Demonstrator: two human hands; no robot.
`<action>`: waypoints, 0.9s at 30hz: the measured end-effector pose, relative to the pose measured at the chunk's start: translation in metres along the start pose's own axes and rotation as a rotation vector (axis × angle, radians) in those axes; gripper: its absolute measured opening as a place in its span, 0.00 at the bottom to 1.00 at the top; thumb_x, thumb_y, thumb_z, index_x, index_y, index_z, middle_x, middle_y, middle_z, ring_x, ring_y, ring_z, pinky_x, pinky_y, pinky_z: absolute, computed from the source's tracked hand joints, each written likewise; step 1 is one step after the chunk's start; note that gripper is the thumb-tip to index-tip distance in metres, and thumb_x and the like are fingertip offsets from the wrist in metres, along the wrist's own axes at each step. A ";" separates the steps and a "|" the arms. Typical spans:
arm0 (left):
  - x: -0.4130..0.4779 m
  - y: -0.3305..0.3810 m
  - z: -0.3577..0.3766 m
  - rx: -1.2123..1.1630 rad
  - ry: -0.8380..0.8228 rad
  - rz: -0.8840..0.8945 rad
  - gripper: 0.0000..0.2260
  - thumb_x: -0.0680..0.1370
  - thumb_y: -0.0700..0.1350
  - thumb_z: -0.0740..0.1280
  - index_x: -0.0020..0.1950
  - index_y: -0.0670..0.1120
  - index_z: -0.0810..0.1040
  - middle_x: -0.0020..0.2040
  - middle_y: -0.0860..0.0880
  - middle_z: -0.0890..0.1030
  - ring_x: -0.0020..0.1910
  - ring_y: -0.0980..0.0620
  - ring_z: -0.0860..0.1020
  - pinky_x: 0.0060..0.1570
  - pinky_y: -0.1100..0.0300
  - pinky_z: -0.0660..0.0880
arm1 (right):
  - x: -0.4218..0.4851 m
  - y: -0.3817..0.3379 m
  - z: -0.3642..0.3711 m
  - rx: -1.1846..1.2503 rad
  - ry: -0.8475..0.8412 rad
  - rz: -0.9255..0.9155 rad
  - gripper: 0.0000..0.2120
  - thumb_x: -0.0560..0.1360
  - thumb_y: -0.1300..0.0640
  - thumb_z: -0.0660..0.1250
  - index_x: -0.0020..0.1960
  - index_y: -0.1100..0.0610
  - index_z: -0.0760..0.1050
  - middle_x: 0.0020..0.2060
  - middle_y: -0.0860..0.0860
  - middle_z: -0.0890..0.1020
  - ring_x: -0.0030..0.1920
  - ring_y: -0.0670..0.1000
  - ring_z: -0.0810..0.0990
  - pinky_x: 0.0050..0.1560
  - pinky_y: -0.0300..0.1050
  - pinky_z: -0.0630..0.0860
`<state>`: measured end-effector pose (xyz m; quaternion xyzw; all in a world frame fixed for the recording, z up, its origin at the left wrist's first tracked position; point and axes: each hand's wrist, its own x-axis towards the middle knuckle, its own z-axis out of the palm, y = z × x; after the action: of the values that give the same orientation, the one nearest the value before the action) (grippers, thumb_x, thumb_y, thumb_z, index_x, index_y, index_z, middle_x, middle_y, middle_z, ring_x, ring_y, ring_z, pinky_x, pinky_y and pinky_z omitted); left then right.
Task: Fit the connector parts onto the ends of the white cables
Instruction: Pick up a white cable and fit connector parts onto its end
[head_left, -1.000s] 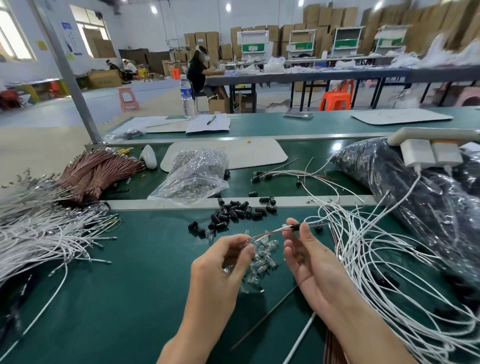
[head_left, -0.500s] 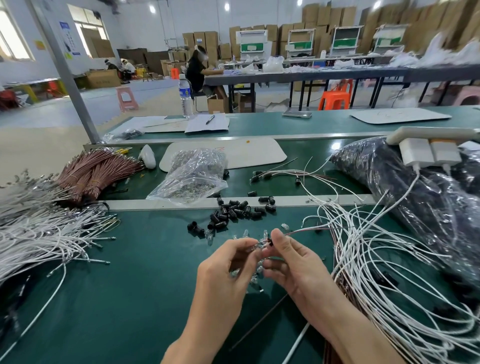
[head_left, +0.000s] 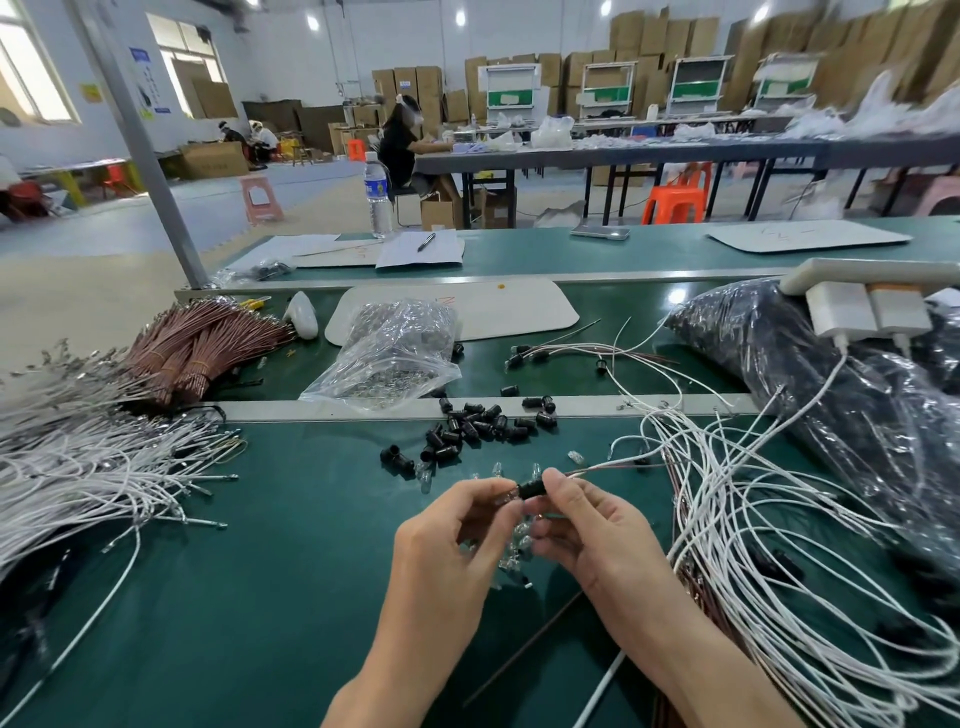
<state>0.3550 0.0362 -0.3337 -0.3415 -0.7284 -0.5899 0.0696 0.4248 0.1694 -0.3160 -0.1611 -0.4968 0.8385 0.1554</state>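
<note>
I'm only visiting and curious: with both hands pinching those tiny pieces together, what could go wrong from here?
1. The clear part pinched by the left hand is tiny; slipping from the black sleeve in the right hand, it could vanish among the loose clear parts below.
2. The held wire runs into the tangle of white cables; a tug might snag them.

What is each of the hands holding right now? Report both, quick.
Left hand: closed, pinching a small clear part.
Right hand: closed, pinching a black connector part.
</note>
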 end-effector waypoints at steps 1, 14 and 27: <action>0.000 0.000 0.000 0.004 -0.006 0.002 0.06 0.76 0.51 0.70 0.52 0.59 0.81 0.46 0.62 0.84 0.45 0.59 0.84 0.45 0.69 0.78 | 0.000 0.000 0.000 -0.012 0.002 -0.001 0.15 0.64 0.44 0.76 0.40 0.55 0.83 0.41 0.58 0.85 0.35 0.49 0.81 0.36 0.40 0.80; 0.001 0.002 -0.007 -0.065 -0.057 -0.061 0.07 0.75 0.50 0.71 0.51 0.60 0.83 0.43 0.59 0.86 0.44 0.56 0.85 0.46 0.60 0.81 | -0.004 -0.004 -0.002 -0.082 -0.068 -0.026 0.09 0.67 0.44 0.75 0.35 0.50 0.84 0.40 0.57 0.85 0.36 0.48 0.82 0.38 0.39 0.80; 0.002 0.004 -0.006 0.030 -0.072 0.016 0.06 0.78 0.46 0.72 0.50 0.57 0.79 0.45 0.60 0.83 0.43 0.58 0.83 0.44 0.71 0.77 | 0.000 -0.006 -0.004 0.053 0.056 -0.052 0.10 0.63 0.50 0.77 0.38 0.57 0.86 0.39 0.58 0.85 0.37 0.51 0.85 0.38 0.37 0.81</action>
<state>0.3541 0.0316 -0.3282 -0.3672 -0.7365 -0.5656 0.0532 0.4269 0.1756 -0.3125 -0.1671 -0.4738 0.8423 0.1954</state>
